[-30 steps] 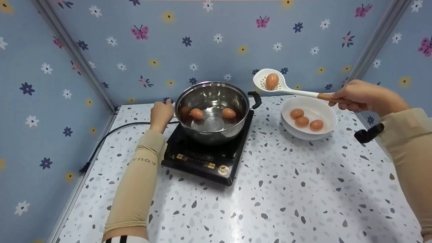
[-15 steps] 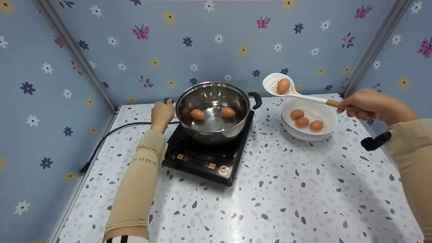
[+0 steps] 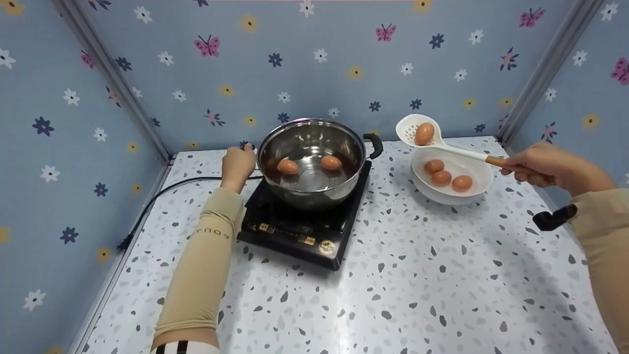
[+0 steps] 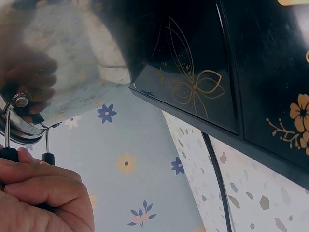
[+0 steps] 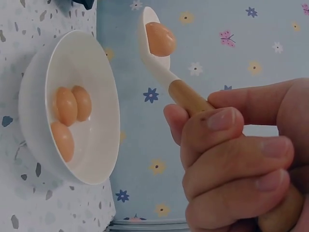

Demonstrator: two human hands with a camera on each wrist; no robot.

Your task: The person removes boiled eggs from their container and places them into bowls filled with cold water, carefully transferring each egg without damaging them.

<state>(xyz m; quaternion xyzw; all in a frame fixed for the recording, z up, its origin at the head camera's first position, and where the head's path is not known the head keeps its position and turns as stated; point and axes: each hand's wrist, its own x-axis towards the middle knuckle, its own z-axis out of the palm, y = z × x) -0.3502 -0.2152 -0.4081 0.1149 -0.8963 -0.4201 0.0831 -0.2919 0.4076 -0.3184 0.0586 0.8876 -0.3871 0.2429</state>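
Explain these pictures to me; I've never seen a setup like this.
There is no robot: a person works bare-handed. The wide picture comes from a camera worn on the head, the two closer ones from a camera on each wrist. On the speckled table sits a black cooktop bearing a steel pot with two eggs inside. Beside it stands a white bowl with three eggs. The left hand grips a pot handle; the right hand holds a slotted spoon carrying one egg.

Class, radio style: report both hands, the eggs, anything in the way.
Left hand grips pot handle. Right hand holds slotted spoon, one egg aboard. Three eggs in white bowl, two eggs in pot. No obstruction seen.
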